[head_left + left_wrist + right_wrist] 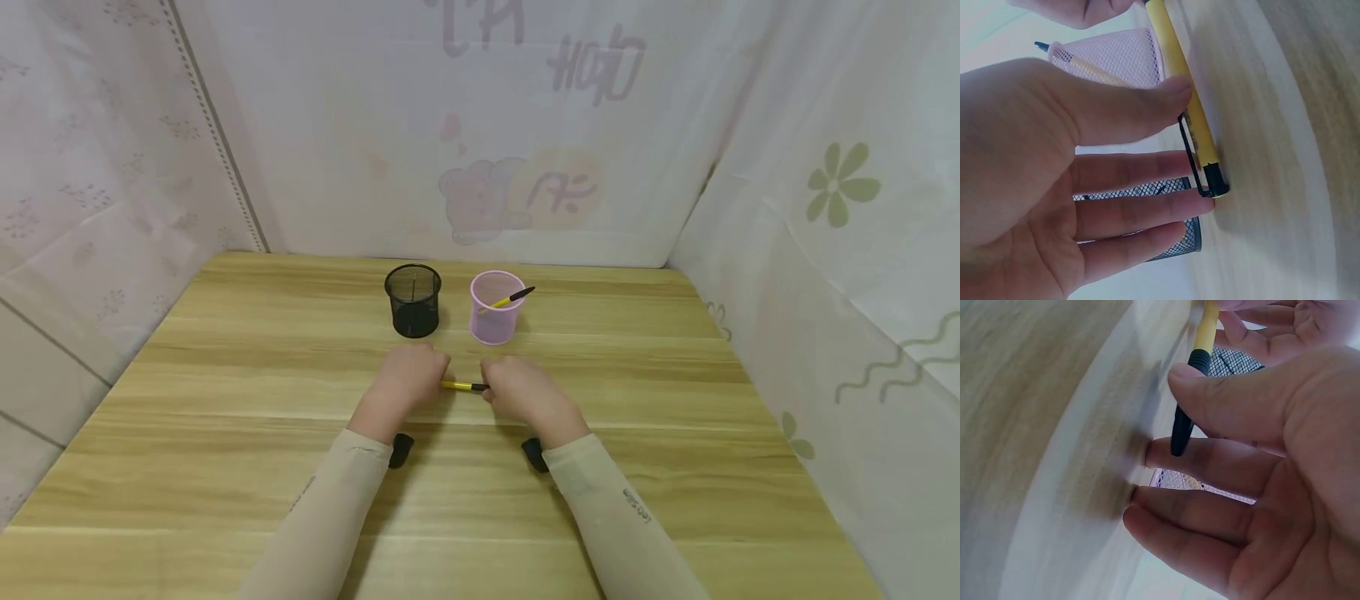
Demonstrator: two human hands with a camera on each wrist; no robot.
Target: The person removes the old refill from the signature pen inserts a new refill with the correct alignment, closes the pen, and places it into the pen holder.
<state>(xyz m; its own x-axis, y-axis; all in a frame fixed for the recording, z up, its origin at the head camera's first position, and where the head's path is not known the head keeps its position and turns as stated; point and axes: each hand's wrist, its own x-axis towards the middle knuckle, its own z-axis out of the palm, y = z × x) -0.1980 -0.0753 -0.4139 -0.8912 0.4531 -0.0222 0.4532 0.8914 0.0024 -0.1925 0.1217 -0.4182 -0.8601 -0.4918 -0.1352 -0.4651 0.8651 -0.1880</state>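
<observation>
A yellow pen with black ends (pixel 463 386) lies level between both hands, just over the table. My left hand (pixel 411 377) pinches its clip end. In the left wrist view, the thumb presses the yellow barrel beside the black clip (pixel 1192 156). My right hand (pixel 528 392) pinches the black grip near the tip (pixel 1182 428), thumb on one side and fingers behind. Beyond the hands stand a black mesh pen cup (pixel 416 312) and a pink mesh pen cup (pixel 493 327). A second yellow and black pen (pixel 510 298) leans in the pink cup.
The wood-grain table (pixel 645 500) reaches back to a printed curtain (pixel 337 150). More printed cloth (pixel 840 275) hangs along the right side. Black wrist devices (pixel 535 455) sit under both wrists, near the sleeves.
</observation>
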